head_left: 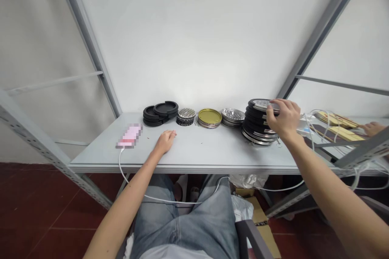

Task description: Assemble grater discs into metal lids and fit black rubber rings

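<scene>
right hand (285, 117), thumb and fingers spread over the top edge of a tall stack (257, 123) at the right end of a pale grey tabletop (188, 156); it touches the top piece, but whether it grips or only rests there cannot be told. left hand (165, 141), fingers loosely curled, lies on the tabletop near the front edge, with nothing visible in it.

the tall stack looks the likeliest trouble: a sideways push or drag from the fingers could make it slide or topple, since its layers sit unevenly on shiny, probably slick discs. the white cable (170, 201) – looping from the phone (130, 135) over the front edge and across the lap – could tug the phone if a knee or arm caught it.

the stack is matt black, thick-rimmed rounds over thin, bright metal ones, with a silvery patterned disc on top. leftward along the wall come shallow silver dishes (233, 114) with a pierced-looking surface, smooth gold discs (209, 116) with raised rims, a knobbly metallic pile (186, 113), then dull black rounds (165, 108), overlapping. at far right, a co-worker's hand (372, 128) is beside flat yellow pieces (340, 121) – their material is unclear.
</scene>
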The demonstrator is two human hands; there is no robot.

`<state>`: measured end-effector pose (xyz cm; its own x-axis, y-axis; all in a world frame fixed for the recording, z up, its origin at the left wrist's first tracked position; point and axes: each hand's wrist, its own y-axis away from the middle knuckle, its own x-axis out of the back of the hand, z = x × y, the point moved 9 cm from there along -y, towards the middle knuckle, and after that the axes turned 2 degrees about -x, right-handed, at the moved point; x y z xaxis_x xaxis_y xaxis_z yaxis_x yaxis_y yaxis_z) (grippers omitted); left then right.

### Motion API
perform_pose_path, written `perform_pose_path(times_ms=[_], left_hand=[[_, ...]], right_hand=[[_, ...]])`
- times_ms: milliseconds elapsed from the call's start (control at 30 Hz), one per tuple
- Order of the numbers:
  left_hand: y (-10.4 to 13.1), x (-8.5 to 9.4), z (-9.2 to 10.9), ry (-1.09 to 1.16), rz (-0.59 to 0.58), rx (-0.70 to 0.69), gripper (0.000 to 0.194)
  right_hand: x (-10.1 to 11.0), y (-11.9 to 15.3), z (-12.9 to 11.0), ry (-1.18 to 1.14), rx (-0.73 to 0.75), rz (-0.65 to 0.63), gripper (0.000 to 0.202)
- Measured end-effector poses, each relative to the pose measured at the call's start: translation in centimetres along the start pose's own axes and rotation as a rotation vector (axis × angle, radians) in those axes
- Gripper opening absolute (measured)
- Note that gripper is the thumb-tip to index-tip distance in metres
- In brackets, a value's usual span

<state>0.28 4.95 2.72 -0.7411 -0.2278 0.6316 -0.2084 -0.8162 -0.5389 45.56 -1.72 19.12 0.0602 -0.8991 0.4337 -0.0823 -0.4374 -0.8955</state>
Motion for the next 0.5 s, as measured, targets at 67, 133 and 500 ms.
perform_pose_path(times_ms=[67,133,500], left_hand=[[0.0,-0.1,0.0,-0.019,-0.003,-0.004,0.045],[0.0,-0.1,0.1,-0.054,-0.01,-0.017,0.041],[0.1,-0.1,0.6,-0.112,-0.025,-0.035,0.028]], right_hand=[[0.6,1.0,-2.7,-0.066,0.073,0.059,0.028],[-0.4,2.8,-6.5,-0.193,0.206,-0.016,0.023],[-13.9,11.9,-17.9,-0.525,0.169,-0.663,0.038]])
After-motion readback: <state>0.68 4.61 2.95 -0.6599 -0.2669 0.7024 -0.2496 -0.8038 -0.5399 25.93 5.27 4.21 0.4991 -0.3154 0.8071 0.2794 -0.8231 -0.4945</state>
